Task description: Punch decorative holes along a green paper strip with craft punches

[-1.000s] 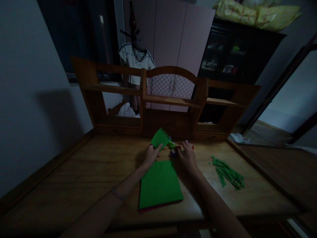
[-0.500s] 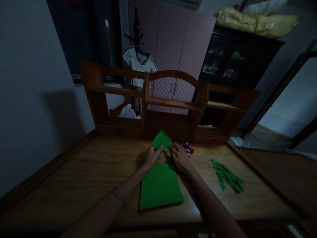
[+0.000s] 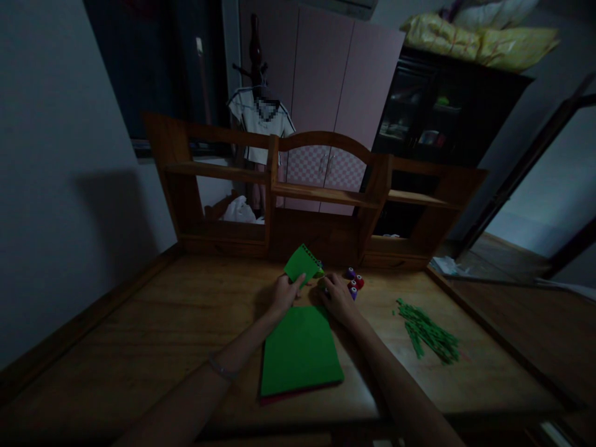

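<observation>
My left hand is closed on a small piece of green paper, thumb on top. A row of small dark notches or holes runs along the paper's upper right edge. To the right, my right hand is bent low over the tabletop, its fingers curled together. What they hold, if anything, is hidden. A small yellow-green object lies between the paper and those fingers. Just past my right hand sit several small red and purple objects with white round tops. A stack of green paper lies below both hands.
A pile of thin green strips lies on the right of the wooden desk. Along the desk's back stands a wooden shelf unit with drawers. A wall borders the left side.
My right hand has drawn back slightly from the paper's edge, and its fingers have gone from stretched out to curled. My left hand keeps the paper in nearly the same place.
</observation>
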`<state>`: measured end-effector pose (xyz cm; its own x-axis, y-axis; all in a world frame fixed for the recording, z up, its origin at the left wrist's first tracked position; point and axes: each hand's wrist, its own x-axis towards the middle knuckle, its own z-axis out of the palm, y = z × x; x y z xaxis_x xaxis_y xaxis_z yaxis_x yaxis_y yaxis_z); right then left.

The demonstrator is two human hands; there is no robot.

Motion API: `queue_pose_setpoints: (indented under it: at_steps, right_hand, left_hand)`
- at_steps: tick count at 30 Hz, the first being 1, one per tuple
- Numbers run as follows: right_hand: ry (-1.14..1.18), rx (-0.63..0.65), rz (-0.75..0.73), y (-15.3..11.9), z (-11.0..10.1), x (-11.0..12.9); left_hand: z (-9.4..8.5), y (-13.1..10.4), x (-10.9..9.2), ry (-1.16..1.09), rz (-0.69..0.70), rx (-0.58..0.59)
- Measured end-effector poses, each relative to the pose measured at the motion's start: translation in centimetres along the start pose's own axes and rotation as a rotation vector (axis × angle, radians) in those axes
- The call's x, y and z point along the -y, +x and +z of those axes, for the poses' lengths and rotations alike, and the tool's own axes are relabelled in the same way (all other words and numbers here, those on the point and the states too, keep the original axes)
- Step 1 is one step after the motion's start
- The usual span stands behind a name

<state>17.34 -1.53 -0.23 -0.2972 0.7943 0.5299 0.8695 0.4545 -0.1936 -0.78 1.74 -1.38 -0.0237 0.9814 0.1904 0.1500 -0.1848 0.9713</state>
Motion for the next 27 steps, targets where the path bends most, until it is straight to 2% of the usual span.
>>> queue_pose_setpoints:
  at_steps: [9,14,17,21,24,27]
  right_hand:
    - [-0.091,-0.042,0.075,0.0,0.4,0.5]
    - [-0.072,-0.030,0.074,-0.1,0.0,0.3]
    - [-0.020,-0.068,0.091,0.0,-0.4,0.5]
    - [0.196,-0.249,0.202,0.3,-1.1,0.9]
    - [0.486,-0.417,0.335,0.3,-1.7,0.5]
    - [0.787,-0.490,0.487,0.1,-1.7,-0.6]
  left_hand:
    - [0.0,0.0,-0.3,-0.029,0.019,0.019]
    - [0.0,-0.1,-0.5,-0.039,-0.023,0.002]
    - [0.0,-0.2,-0.7,-0.057,-0.013,0.012]
    - [0.0,-0.3,-1.3,-0.048,-0.038,0.001]
    - [-0.1,-0.5,-1.8,-0.042,-0.056,0.003]
    - [-0.2,-0.7,-1.9,-0.057,-0.066,0.025]
